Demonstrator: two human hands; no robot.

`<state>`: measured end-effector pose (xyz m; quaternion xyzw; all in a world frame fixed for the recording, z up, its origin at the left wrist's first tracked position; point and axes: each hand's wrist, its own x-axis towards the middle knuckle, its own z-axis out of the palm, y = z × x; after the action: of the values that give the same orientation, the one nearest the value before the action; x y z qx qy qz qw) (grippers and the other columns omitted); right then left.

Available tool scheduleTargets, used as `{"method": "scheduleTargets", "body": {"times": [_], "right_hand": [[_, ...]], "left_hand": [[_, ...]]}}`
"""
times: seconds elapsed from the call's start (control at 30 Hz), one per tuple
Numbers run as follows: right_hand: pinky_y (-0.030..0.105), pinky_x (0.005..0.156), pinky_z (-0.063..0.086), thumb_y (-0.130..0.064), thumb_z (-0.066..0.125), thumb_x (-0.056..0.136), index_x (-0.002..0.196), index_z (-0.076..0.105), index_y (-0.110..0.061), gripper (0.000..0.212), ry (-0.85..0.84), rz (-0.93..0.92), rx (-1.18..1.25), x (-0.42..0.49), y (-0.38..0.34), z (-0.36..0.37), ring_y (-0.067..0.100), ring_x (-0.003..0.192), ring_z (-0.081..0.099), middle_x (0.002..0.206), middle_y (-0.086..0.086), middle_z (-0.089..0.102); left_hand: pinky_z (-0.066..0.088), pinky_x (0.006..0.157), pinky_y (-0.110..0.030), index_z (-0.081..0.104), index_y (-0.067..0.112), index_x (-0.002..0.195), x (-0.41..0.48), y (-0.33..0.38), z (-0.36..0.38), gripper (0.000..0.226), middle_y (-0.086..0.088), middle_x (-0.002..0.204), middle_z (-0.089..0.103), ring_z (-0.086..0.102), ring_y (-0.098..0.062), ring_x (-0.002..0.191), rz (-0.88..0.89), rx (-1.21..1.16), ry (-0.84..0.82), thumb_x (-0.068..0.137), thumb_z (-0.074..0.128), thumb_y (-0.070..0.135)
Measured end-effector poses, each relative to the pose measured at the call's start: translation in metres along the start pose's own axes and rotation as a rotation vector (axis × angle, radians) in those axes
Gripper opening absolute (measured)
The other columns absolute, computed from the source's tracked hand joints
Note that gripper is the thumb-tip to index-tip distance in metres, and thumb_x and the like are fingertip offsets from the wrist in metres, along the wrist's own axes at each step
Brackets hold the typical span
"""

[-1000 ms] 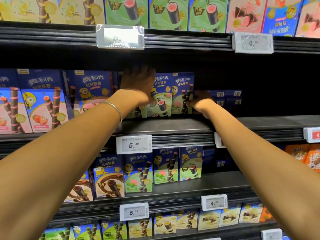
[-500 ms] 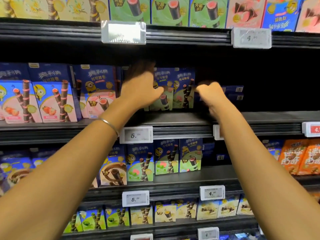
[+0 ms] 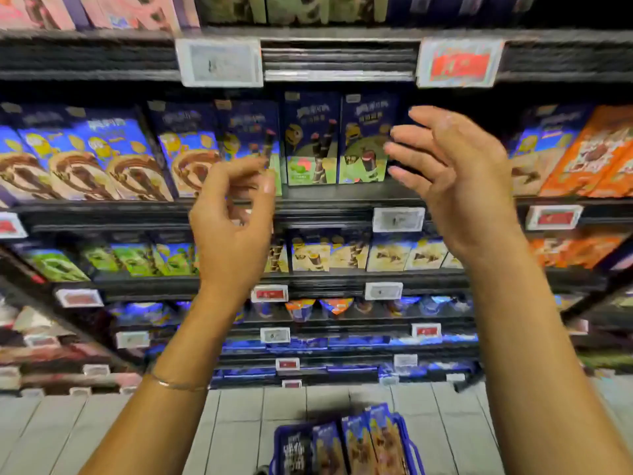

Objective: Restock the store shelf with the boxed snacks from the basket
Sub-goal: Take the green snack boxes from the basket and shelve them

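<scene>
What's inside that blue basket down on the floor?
Several blue snack boxes stand packed side by side in the basket. They hide its bottom, and the picture's edge cuts off its near part.

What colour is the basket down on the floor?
Blue; the basket shows best at the bottom of the head view.

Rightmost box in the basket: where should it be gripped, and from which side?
Probably by its top end, coming down from above. The rightmost box appears to stand on end in the basket, packed against its neighbours, so only its top end is exposed; its lower part is out of frame. The left hand and right hand are both empty.
</scene>
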<state>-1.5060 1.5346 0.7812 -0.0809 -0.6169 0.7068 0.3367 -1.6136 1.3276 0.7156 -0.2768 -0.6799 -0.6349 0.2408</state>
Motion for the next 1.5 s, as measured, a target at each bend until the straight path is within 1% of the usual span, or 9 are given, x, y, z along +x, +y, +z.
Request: {"method": "scheduleTargets", "body": {"times": [0.1, 0.3, 0.5, 0.8, 0.9, 1.03, 1.13, 1.27, 1.5], "right_hand": [[0.032, 0.079, 0.058, -0.034, 0.057, 0.095, 0.112, 0.067, -0.015, 0.027, -0.013, 0.223, 0.003, -0.036, 0.058, -0.022, 0.022, 0.098, 0.073, 0.100, 0.003, 0.077], [0.032, 0.079, 0.052, -0.035, 0.052, 0.102, 0.120, 0.067, -0.015, 0.030, 0.010, 0.733, -0.141, -0.119, 0.186, -0.061, 0.017, 0.098, 0.072, 0.108, 0.001, 0.075], [0.030, 0.073, 0.049, -0.037, 0.054, 0.101, 0.112, 0.065, -0.019, 0.024, 0.102, 1.029, -0.272, -0.227, 0.301, -0.083, 0.025, 0.109, 0.069, 0.120, 0.008, 0.073], [0.046, 0.104, 0.046, -0.044, 0.053, 0.101, 0.116, 0.069, -0.019, 0.033, -0.045, 1.342, -0.422, -0.399, 0.529, -0.126, 0.030, 0.099, 0.072, 0.111, 0.010, 0.076], [0.050, 0.112, 0.041, -0.051, 0.053, 0.099, 0.134, 0.062, -0.013, 0.052, -0.201, 1.435, -0.478, -0.439, 0.613, -0.144, 0.027, 0.110, 0.063, 0.138, 0.016, 0.062], [0.026, 0.069, 0.042, -0.045, 0.058, 0.099, 0.132, 0.057, -0.019, 0.042, -0.440, 1.427, -0.630, -0.491, 0.705, -0.163, 0.017, 0.099, 0.055, 0.125, 0.003, 0.056], [0.033, 0.095, 0.046, -0.037, 0.057, 0.101, 0.139, 0.055, -0.011, 0.046, -0.592, 1.348, -0.703, -0.525, 0.764, -0.182, 0.023, 0.115, 0.051, 0.127, 0.006, 0.053], [0.026, 0.077, 0.044, -0.039, 0.052, 0.103, 0.128, 0.061, -0.017, 0.034, -0.556, 1.323, -0.625, -0.545, 0.806, -0.198, 0.015, 0.099, 0.055, 0.130, 0.006, 0.057], [0.014, 0.041, 0.047, -0.035, 0.067, 0.095, 0.087, 0.067, -0.019, 0.018, -0.439, 1.373, -0.362, -0.550, 0.831, -0.211, 0.003, 0.048, 0.066, 0.062, -0.008, 0.072]], "left_hand": [[0.054, 0.075, -0.035, 0.068, 0.008, 0.108, -0.073, -0.033, -0.002, 0.009, -0.015, 0.092, 0.070, 0.062, -0.016, 0.084, -0.281, -0.014, -0.096, 0.101, 0.064, 0.005], [0.056, 0.079, -0.038, 0.069, 0.007, 0.104, -0.207, -0.107, -0.024, 0.008, -0.020, 0.095, 0.073, 0.066, -0.020, 0.083, -0.838, 0.039, -0.201, 0.104, 0.061, 0.006], [0.047, 0.053, -0.010, 0.063, 0.015, 0.097, -0.331, -0.177, -0.051, 0.012, -0.014, 0.097, 0.073, 0.068, -0.027, 0.083, -1.169, 0.125, -0.323, 0.108, 0.057, 0.014], [0.061, 0.089, -0.045, 0.071, 0.012, 0.102, -0.552, -0.307, -0.059, 0.017, -0.017, 0.111, 0.076, 0.073, -0.035, 0.102, -1.460, 0.206, -0.585, 0.105, 0.062, 0.026], [0.054, 0.098, -0.036, 0.071, 0.009, 0.122, -0.621, -0.360, -0.051, 0.026, -0.013, 0.117, 0.073, 0.069, -0.030, 0.108, -1.419, 0.264, -0.831, 0.104, 0.064, 0.026], [0.048, 0.062, -0.020, 0.067, 0.012, 0.112, -0.695, -0.413, -0.044, 0.016, -0.005, 0.092, 0.064, 0.058, -0.015, 0.074, -1.215, 0.446, -1.329, 0.103, 0.060, 0.023], [0.049, 0.081, -0.034, 0.063, 0.008, 0.105, -0.740, -0.447, -0.035, 0.025, -0.020, 0.119, 0.069, 0.066, -0.037, 0.104, -1.056, 0.647, -1.634, 0.103, 0.056, 0.032], [0.045, 0.078, -0.036, 0.065, 0.006, 0.114, -0.774, -0.477, -0.027, 0.042, -0.024, 0.126, 0.068, 0.066, -0.041, 0.112, -0.816, 0.886, -1.499, 0.096, 0.067, 0.044], [0.048, 0.109, -0.053, 0.037, 0.010, 0.147, -0.781, -0.486, -0.028, 0.098, -0.022, 0.150, 0.047, 0.049, -0.043, 0.136, -0.725, 1.033, -1.534, 0.074, 0.091, 0.045]]}}
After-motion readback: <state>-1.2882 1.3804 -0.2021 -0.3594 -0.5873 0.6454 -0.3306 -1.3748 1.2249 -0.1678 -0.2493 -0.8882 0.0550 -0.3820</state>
